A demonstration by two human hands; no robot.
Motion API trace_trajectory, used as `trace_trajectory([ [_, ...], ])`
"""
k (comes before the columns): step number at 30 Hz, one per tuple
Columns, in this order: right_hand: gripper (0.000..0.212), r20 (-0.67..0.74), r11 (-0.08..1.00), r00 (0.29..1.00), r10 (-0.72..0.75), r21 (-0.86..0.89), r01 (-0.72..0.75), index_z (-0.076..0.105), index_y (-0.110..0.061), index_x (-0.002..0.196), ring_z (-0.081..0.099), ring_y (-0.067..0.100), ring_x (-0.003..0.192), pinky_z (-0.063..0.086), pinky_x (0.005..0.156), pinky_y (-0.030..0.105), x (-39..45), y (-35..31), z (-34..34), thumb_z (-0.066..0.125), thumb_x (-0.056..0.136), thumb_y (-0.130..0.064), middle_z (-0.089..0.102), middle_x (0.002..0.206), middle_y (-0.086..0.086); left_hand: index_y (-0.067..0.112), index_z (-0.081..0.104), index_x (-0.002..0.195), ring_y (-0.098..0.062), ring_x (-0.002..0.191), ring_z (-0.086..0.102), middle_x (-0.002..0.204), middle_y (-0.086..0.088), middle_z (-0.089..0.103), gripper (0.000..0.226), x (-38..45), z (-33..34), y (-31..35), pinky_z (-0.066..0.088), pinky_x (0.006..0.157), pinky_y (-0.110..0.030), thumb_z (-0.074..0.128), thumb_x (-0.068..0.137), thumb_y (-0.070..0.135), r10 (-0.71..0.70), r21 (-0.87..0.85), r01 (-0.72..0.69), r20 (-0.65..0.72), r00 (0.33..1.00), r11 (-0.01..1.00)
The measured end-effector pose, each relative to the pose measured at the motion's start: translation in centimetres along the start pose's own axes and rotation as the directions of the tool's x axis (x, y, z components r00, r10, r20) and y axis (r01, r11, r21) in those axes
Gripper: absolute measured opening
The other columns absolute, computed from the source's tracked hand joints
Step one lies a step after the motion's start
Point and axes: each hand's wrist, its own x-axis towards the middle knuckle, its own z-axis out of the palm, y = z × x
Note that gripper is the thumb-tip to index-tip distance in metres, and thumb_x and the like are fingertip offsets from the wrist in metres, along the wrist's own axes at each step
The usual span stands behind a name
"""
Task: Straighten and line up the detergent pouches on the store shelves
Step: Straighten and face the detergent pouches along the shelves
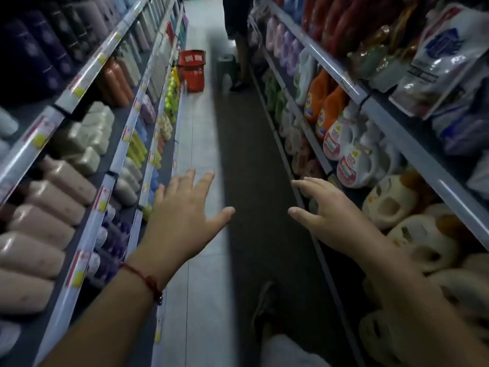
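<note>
Hands, left and right, hang spread and empty; best turn right and reach up to the pouches

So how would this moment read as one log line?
left hand: open, holding nothing | right hand: open, by lower shelf | detergent pouches: untouched

Narrow store aisle w/ pale tiled floor, right half in shadow. Tall shelving on both sides, packed w/ bottles & jugs. Red basket on floor far down.
</note>
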Motion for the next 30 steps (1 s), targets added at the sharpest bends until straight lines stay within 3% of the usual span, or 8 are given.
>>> trace_trajectory([
  [6, 0.061, 0.085, 0.995, 0.994, -0.064, 0.076, 0.057, 0.033, -0.044, 0.146, 0.020, 0.005, 0.145, 0.025, 0.118, 0.033, 16.5, 1.4, -3.9, 0.059, 0.091, -0.048, 0.025, 0.156, -0.018, 0.030, 0.030, 0.152, -0.027, 0.144, 0.030, 0.159, -0.007, 0.030, 0.083, 17.9, -1.4, 0.1, 0.027, 0.116, -0.048, 0.044, 0.084, 0.074, -0.037, -0.077, 0.033, -0.038, 0.999, 0.996],
  [11, 0.063, 0.103, 0.989, 0.983, -0.149, -0.002, 0.150, 0.030, -0.043, 0.147, 0.014, 0.008, 0.147, 0.021, 0.117, 0.031, 30.6, -1.1, -7.4, 0.059, 0.091, -0.048, 0.022, 0.158, -0.017, 0.032, 0.027, 0.153, -0.025, 0.145, 0.028, 0.160, -0.005, 0.029, 0.098, 29.3, -3.9, -3.2, 0.026, 0.116, -0.044, 0.022, 0.070, 0.083, -0.121, -0.081, 0.113, -0.098, 0.988, 0.990],
  [18, 0.064, 0.159, 0.963, 0.960, -0.230, -0.102, 0.248, 0.028, -0.041, 0.149, 0.015, 0.012, 0.148, 0.019, 0.119, 0.033, 49.1, -4.0, -7.5, 0.058, 0.092, -0.047, 0.022, 0.158, -0.013, 0.038, 0.015, 0.155, -0.024, 0.150, 0.014, 0.165, 0.002, 0.012, 0.096, 44.7, -1.7, -7.5, 0.017, 0.120, -0.044, 0.023, 0.072, 0.084, -0.178, -0.126, 0.169, -0.059, 0.982, 0.977],
  [24, 0.063, 0.181, 0.973, 0.967, -0.180, -0.108, 0.202, 0.029, -0.040, 0.148, 0.014, 0.013, 0.148, 0.018, 0.118, 0.033, 66.7, -4.5, -5.7, 0.057, 0.092, -0.048, 0.022, 0.159, -0.013, 0.038, 0.013, 0.155, -0.021, 0.152, 0.005, 0.166, 0.003, 0.004, 0.087, 61.8, 2.1, -12.1, 0.010, 0.122, -0.043, 0.042, 0.083, 0.078, -0.079, -0.154, 0.091, 0.082, 0.994, 0.984],
  [30, 0.060, 0.155, 0.992, 0.985, -0.077, -0.090, 0.091, 0.029, -0.041, 0.148, 0.011, 0.011, 0.149, 0.014, 0.119, 0.035, 81.2, -3.8, -9.2, 0.053, 0.094, -0.050, 0.022, 0.158, -0.014, 0.036, 0.014, 0.155, -0.022, 0.150, 0.015, 0.165, -0.001, 0.013, 0.086, 80.2, 0.6, -12.0, 0.017, 0.119, -0.041, 0.039, 0.084, 0.077, 0.074, -0.093, -0.069, 0.060, 0.995, 0.993],
])
